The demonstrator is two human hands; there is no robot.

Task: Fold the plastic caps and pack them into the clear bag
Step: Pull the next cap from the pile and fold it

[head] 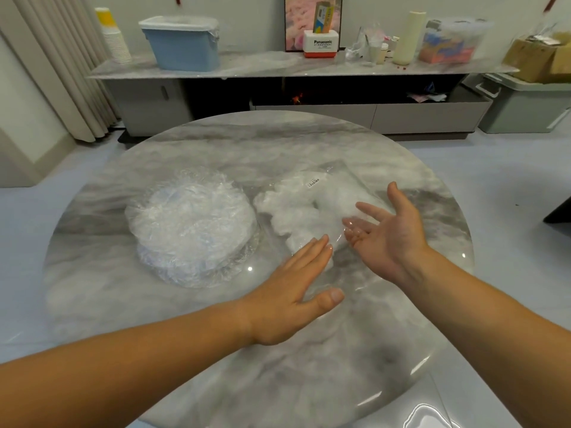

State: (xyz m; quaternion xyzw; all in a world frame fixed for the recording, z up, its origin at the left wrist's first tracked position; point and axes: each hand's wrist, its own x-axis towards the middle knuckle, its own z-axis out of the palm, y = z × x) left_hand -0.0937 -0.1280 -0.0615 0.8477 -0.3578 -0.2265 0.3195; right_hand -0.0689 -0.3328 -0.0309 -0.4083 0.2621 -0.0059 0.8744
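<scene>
A round stack of crinkled clear plastic caps (191, 225) lies on the left half of the round marble table (216, 140). To its right lies the clear bag (312, 205) with a small white label, partly filled with folded white caps. My left hand (293, 291) is flat, palm down, fingers straight, its fingertips touching the bag's near edge. My right hand (386, 230) is turned palm up with fingers straight, its fingertips at the bag's right side. Neither hand grips anything.
Behind the table runs a low cabinet (278, 66) carrying a blue lidded bin (182, 44), a stack of paper cups (112, 35), a Panasonic box (321, 44) and clutter. A grey storage box (525, 103) stands on the floor at right.
</scene>
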